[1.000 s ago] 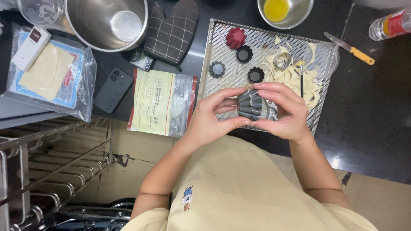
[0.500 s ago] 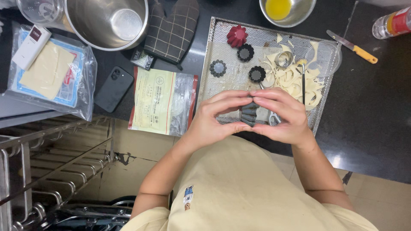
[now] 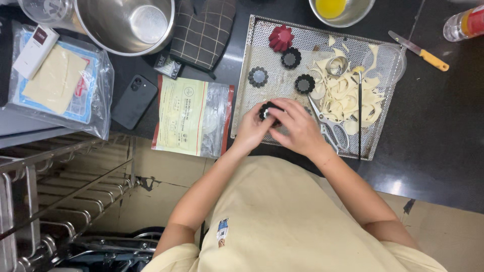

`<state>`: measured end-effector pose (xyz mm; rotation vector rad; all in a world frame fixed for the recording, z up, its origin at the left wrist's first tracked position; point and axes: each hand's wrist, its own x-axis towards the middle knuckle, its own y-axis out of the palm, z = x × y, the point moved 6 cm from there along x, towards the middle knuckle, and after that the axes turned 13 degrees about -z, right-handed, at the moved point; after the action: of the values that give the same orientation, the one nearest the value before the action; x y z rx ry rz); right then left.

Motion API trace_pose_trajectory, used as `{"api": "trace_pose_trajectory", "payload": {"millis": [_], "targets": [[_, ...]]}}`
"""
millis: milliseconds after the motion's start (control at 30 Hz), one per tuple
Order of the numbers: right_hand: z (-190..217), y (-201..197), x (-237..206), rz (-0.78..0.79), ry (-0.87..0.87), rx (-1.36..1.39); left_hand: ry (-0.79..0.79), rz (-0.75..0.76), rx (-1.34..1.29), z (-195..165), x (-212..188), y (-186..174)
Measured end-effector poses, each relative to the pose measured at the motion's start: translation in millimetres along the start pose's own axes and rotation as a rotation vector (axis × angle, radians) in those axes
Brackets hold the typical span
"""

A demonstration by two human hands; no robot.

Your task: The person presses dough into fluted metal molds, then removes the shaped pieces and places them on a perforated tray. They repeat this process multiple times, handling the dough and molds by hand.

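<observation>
Over the perforated tray [image 3: 262,38], both hands, left hand [image 3: 250,128] and right hand [image 3: 297,128], have moved forward, still clamping the dark fluted mould [image 3: 267,110].

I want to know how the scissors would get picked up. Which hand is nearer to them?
Right. The right hand lies just beside the scissors on the perforated tray; the left hand is farther, across the small dark mould.
</observation>
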<state>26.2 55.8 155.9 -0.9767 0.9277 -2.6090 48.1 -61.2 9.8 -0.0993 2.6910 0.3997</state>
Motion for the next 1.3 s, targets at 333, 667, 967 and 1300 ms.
{"api": "trace_pose_trajectory", "payload": {"millis": [333, 667, 967, 1300], "targets": [[-41.3, 20.2, -41.1, 0.11, 0.397, 0.314, 0.35, 0.18, 0.36, -42.7, -29.6, -24.7], [-37.3, 62.9, -68.1, 0.373, 0.691, 0.458, 0.231, 0.215, 0.529, -43.2, -41.1, -40.0], [-67.2, 79.4, -14.8, 0.378, 0.584, 0.627, 0.064, -0.083, 0.538, -46.6, -10.4, -74.3], [-64.0, 107.3, 48.2, 0.457, 0.213, -0.239, 0.297, 0.057, 0.864, -54.2, 4.1, -47.6]]}}
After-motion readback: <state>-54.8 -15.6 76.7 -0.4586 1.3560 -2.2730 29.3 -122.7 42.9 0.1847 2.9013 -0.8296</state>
